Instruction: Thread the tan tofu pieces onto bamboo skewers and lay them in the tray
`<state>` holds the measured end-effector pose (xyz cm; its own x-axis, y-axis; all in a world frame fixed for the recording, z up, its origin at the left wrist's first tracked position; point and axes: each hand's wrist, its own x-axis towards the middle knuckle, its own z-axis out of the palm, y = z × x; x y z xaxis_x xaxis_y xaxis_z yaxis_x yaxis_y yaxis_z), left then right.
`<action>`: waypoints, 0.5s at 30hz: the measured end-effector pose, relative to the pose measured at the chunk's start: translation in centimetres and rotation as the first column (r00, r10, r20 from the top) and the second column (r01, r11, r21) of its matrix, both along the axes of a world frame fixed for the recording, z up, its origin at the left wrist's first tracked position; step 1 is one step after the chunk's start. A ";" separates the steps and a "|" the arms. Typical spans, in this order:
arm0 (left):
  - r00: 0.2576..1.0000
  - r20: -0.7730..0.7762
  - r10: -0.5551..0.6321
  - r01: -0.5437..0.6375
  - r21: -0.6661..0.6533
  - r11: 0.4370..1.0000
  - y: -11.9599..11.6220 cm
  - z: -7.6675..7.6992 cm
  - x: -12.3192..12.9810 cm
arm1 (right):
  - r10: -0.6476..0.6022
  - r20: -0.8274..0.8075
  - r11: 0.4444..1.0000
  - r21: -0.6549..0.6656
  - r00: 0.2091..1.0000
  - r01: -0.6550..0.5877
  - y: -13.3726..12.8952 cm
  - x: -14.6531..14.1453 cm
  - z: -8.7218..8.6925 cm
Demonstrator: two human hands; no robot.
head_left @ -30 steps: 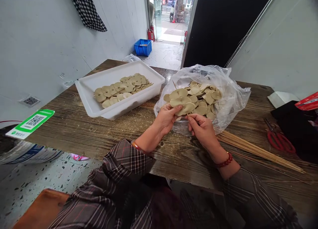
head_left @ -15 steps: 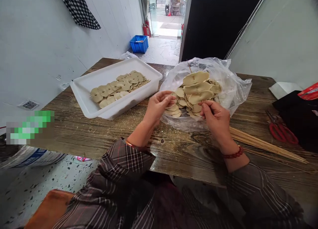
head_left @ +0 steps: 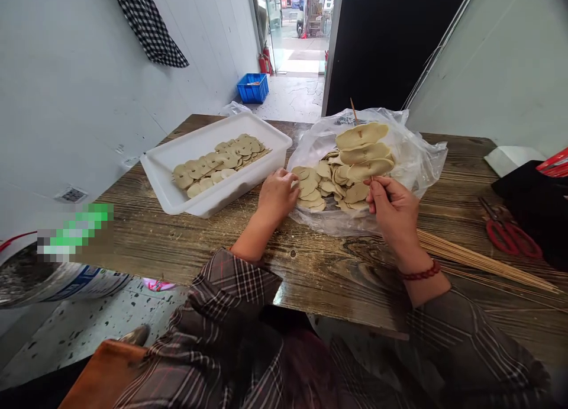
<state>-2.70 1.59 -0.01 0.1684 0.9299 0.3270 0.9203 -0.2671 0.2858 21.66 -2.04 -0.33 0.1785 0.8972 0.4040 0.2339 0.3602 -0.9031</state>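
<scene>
My right hand [head_left: 394, 211] pinches the lower end of a thin bamboo skewer [head_left: 354, 110], whose tip sticks up beyond the slices on it. Three pale, flat, oval slices [head_left: 364, 153] are threaded along this skewer, held tilted above a heap. That heap of loose beige slices [head_left: 310, 187] lies on a clear plastic bag [head_left: 306, 151]. At the heap's left edge is my left hand [head_left: 278, 195], its fingers loosely curled and no slice visible in them; its fingertips are partly hidden. Finished-looking skewers of slices [head_left: 222, 160] lie in a white tray [head_left: 162, 190] to the left.
Bare bamboo skewers [head_left: 483, 261] lie right of my right wrist on the wooden table [head_left: 337, 290]. Beyond them are red-handled scissors [head_left: 510, 237] and a black bag [head_left: 528, 205]. A bucket [head_left: 66, 279] stands below the table's left side. A blue crate [head_left: 252, 88] sits near the doorway.
My left hand has moved away from the slices, left and slightly down. My right hand has raised the loaded skewer a little to the right, showing more of its tip. The view has shifted slightly.
</scene>
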 end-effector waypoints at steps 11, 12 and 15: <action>0.993 0.085 0.087 -0.093 0.067 0.993 0.4 -0.5 -0.3 | 0.010 -0.011 0.999 -0.047 1.000 -0.011 0.0 -0.2 -0.4; 0.989 0.109 0.103 -0.111 0.069 0.991 0.5 -0.6 -0.4 | 0.015 -0.009 0.999 -0.049 1.000 -0.015 -0.1 -0.2 -0.4; 0.979 0.152 0.138 -0.147 0.050 0.988 1.2 -0.8 -0.3 | 0.034 0.014 0.999 -0.043 0.999 -0.033 -0.2 -0.4 -0.3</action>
